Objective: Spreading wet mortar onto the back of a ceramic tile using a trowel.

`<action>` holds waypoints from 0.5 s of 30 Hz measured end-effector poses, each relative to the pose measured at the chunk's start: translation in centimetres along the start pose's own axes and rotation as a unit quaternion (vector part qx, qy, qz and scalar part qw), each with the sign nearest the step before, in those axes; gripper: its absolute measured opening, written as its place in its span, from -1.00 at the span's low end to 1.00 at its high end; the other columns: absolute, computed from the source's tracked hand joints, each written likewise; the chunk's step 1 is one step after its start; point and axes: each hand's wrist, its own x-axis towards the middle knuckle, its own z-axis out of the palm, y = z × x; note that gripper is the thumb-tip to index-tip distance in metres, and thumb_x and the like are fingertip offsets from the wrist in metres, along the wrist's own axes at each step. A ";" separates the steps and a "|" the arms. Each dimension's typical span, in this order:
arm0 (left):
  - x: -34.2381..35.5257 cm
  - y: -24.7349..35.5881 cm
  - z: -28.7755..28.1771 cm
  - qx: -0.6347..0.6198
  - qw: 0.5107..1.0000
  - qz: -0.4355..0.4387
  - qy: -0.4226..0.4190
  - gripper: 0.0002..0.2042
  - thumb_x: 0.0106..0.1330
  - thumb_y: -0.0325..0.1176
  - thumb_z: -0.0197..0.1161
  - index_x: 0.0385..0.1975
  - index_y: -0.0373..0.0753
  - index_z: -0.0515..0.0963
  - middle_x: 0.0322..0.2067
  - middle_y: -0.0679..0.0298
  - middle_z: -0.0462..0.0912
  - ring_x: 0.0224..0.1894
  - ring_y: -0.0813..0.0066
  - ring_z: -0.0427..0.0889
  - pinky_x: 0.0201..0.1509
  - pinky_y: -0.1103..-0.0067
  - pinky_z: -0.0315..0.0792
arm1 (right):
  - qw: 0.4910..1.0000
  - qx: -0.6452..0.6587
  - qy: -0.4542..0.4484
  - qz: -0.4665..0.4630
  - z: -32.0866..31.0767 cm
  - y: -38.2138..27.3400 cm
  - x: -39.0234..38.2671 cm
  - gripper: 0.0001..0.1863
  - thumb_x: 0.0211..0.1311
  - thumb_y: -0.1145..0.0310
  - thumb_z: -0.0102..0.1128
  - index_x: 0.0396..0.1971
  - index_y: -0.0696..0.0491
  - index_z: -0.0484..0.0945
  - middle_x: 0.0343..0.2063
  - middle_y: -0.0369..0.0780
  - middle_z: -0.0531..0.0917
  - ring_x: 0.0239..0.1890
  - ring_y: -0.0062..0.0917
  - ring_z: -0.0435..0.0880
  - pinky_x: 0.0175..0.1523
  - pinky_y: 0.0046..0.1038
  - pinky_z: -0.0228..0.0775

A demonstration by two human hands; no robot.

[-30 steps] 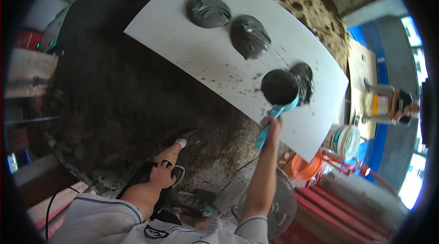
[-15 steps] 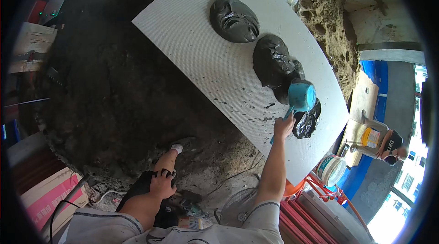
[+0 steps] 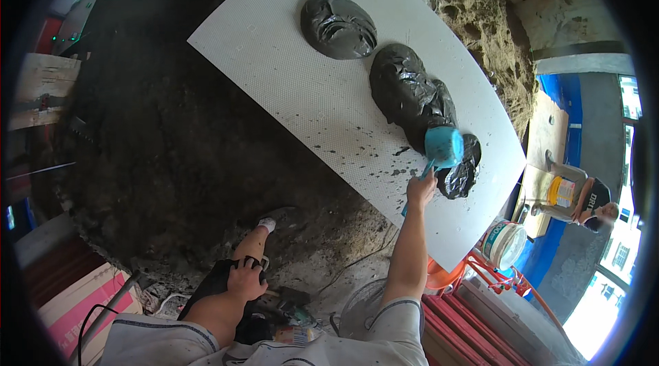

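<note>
a large, flat, rectangular slab of pale grey [image 3: 274, 64], carrying a row of wet, dark grey paste.
the face of the slab is covered with fine small dots, and its edges look curved in this wide view. near its upper end sits a rounded, glossy, dark grey mound [image 3: 339, 30], with folds on its top. just beside it, toward the right, lies a long, lumpy, dark grey mound [image 3: 412, 95], shiny and uneven. farther down is a smaller, wrinkled, dark grey patch [image 3: 465, 179]; whether these two are joined, i cannot tell, because the place between is partly hidden. left of the lower part, small dark splashes [image 3: 401, 151] are scattered.
</note>
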 end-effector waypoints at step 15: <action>-2.3 1.0 4.9 0.077 0.996 0.040 0.027 -0.43 0.25 0.06 0.41 0.17 -0.15 0.68 0.31 0.08 0.54 0.42 0.03 0.46 0.39 0.05 0.44 | 0.996 0.074 0.033 -0.033 -3.6 6.4 -4.6 -0.23 0.18 0.48 0.24 0.48 0.08 0.44 0.13 0.13 0.61 0.12 0.14 0.67 0.20 0.01 0.56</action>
